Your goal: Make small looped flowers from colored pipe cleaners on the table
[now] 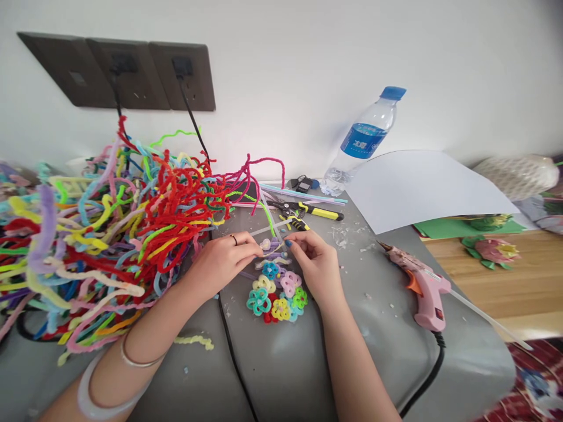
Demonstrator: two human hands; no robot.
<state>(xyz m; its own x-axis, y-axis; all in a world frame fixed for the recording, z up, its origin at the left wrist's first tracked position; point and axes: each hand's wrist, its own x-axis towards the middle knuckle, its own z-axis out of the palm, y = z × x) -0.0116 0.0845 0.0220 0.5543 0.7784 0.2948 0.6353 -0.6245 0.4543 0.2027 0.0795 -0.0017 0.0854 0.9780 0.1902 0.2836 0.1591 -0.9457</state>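
Note:
My left hand (226, 258), with a ring on one finger, comes in from the left, thumb and fingers pinched together. Opposite it, my right hand (317, 265) is closed in a pinch too. A thin pale pipe cleaner (273, 252) runs between the two sets of fingertips; its ends are hidden by the fingers. Just below lies a cluster of small pipe-cleaner flowers (280, 308) in teal, yellow, pink, red, green and blue on the grey table cover (281, 375). Lilac pieces show behind the cluster, partly covered by my hands.
A big heap of colourful pipe cleaners (176, 205) fills the left. Behind my hands lie yellow-and-black pliers (321, 211). A water bottle (364, 138) leans by the wall. To the right are white paper (422, 187) and a pink glue gun (424, 287); black cables cross the cover.

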